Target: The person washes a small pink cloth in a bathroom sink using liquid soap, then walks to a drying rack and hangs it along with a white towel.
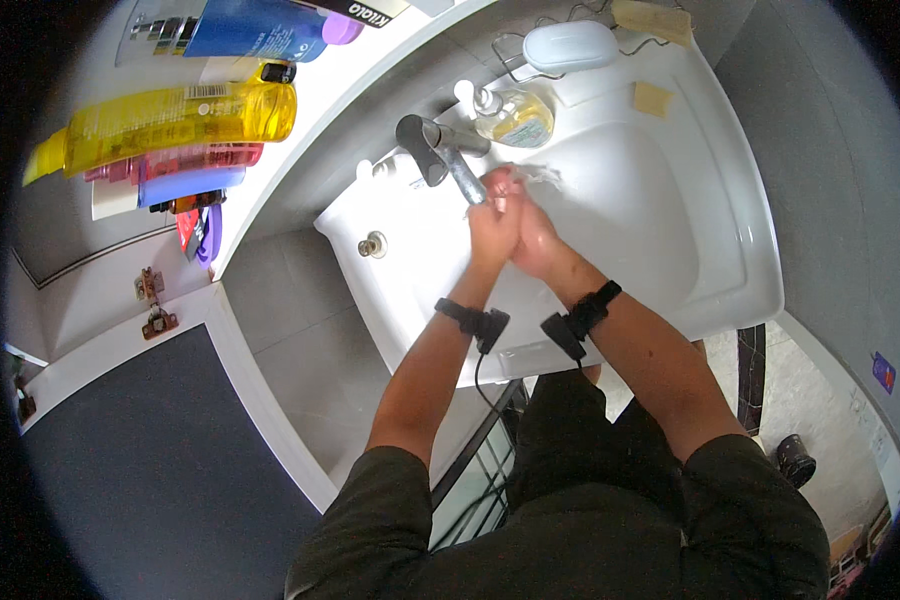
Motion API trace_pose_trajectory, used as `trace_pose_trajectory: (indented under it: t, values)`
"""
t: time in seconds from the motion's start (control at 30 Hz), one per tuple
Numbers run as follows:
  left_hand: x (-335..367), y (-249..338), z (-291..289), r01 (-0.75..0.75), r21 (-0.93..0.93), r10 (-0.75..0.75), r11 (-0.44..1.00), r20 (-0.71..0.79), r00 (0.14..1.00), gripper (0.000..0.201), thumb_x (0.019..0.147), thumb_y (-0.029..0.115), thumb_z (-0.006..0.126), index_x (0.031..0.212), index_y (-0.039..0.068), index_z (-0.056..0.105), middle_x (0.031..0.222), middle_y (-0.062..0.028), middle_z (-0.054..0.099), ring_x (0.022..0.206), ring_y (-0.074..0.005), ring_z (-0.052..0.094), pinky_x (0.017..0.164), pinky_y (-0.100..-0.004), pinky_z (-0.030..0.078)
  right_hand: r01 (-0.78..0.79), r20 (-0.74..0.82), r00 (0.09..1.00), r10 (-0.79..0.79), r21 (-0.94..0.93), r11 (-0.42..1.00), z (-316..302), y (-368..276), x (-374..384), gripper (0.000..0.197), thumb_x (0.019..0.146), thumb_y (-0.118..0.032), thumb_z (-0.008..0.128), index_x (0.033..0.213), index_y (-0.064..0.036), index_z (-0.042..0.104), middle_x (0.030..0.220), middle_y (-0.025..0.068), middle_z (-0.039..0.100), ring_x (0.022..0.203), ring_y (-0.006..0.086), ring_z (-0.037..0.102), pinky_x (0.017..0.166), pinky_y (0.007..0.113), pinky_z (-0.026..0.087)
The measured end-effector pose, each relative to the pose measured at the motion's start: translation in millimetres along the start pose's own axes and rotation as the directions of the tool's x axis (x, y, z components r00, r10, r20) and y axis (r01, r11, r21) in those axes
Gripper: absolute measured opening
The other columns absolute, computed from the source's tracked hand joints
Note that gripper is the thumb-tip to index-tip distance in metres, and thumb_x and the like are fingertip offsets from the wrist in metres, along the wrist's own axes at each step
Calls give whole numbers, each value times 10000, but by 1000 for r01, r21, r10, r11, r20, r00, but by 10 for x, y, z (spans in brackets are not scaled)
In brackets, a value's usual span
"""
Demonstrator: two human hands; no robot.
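My left hand [492, 235] and my right hand [535, 240] are pressed together over the white sink [625, 180], just beneath the spout of a grey metal faucet [462, 178]. Their fingers overlap and partly hide each other, so the grip is hard to read. No object shows between them. Whitish splashing water [542, 177] appears beside the fingertips. A clear pump bottle of yellowish liquid soap [520, 122] stands on the sink's back ledge, behind the faucet. Black bands with cables circle both my wrists.
On the left, an open mirror cabinet holds a yellow bottle [200, 115], a blue package [255, 30] and other toiletries; its dark door [160, 460] swings low. A pale blue soap box [570, 47] rests on a wire rack at the back. A grey wall borders the right.
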State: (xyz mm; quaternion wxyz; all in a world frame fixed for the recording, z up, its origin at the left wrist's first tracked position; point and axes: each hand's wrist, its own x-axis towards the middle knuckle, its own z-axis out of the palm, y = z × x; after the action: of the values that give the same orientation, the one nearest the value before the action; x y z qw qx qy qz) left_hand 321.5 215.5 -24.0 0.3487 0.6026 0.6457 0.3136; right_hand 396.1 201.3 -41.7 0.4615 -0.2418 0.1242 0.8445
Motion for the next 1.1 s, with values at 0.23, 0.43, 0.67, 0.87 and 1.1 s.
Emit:
trace_pose_trajectory:
  t: [0.23,0.43,0.67,0.87,1.1]
  values:
    - [-105,-116,287,-478,246,501,843,-40,864,250,947,127,535,1137,-15,612,873,-164,678,812,-316,660,791,-389,506,-216,15,976,215,29,976,-348,-376,210,497,1024,-538,319,1159,-124,560,1113,38,585,1018,185,570,898,354,482]
    - [-46,-444,467,208,-111,-201,972,72,977,246,958,170,547,1109,-10,622,1046,-157,656,1002,-286,615,899,-373,465,-7,66,998,7,-1,1000,-557,-370,270,375,1025,-419,405,1076,-82,562,968,61,606,896,206,596,827,345,511]
    - [70,-273,831,162,-86,-161,983,21,987,196,969,176,585,1050,1,615,1030,-103,656,925,-127,587,805,-281,485,-29,-112,993,36,70,997,-702,-498,308,528,1033,-537,285,1143,-88,540,1050,66,610,983,210,592,918,358,491]
    - [161,-530,1030,152,-329,-171,932,-29,985,262,926,230,647,996,-22,626,828,-79,675,782,-125,623,701,-282,511,-45,-122,991,50,40,998,-886,-528,287,530,1049,-505,236,1237,-108,533,1101,50,626,1020,199,594,929,346,474]
    - [316,-516,969,546,-73,-533,835,144,834,370,981,335,539,989,-21,640,744,-88,650,698,-150,618,662,-254,497,-128,-35,991,127,-33,991,-1175,-528,261,427,1055,-441,286,1192,-143,560,1049,31,633,912,183,597,782,326,476]
